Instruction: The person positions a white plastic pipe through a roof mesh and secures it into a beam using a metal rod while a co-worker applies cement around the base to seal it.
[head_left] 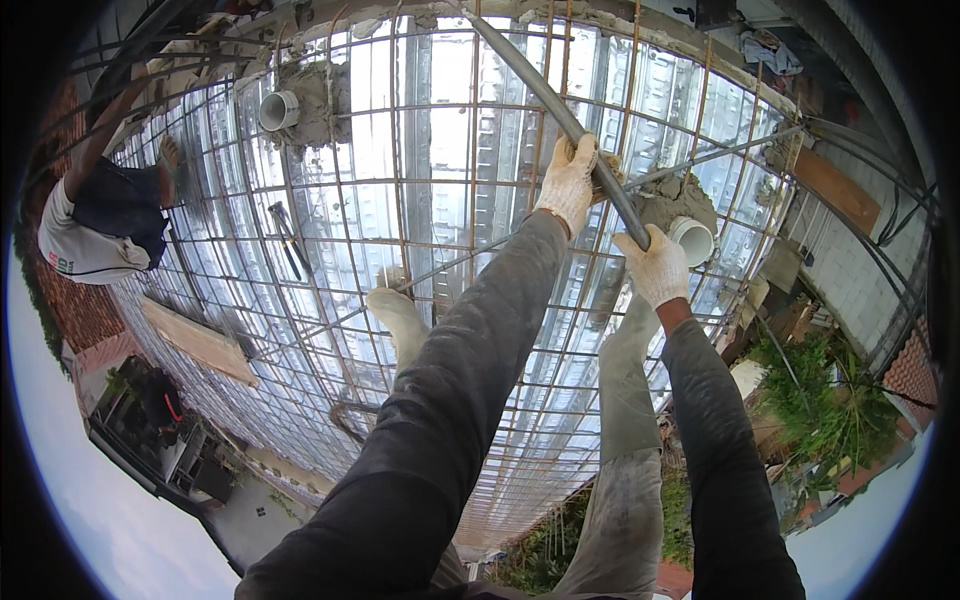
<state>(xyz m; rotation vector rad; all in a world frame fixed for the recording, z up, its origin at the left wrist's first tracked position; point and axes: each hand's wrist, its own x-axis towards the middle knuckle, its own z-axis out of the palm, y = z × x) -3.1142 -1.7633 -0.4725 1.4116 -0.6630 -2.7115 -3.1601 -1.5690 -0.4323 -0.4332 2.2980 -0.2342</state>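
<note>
A long grey pipe slants from the far edge down toward me, slightly curved in this view. My left hand, in a cream knit glove, is closed around it partway along. Lower and to the right, my gloved right hand grips its near end. Beneath both hands spreads a grid of rusty steel bars over shiny ribbed metal sheets. Just right of my right hand, a short white pipe stub stands in a lump of grey mortar.
My boots stand on the grid. A hammer lies left of centre, with a wooden board nearer. Another white pipe stub sits far left. A co-worker is at the left edge. Cables run along the right side.
</note>
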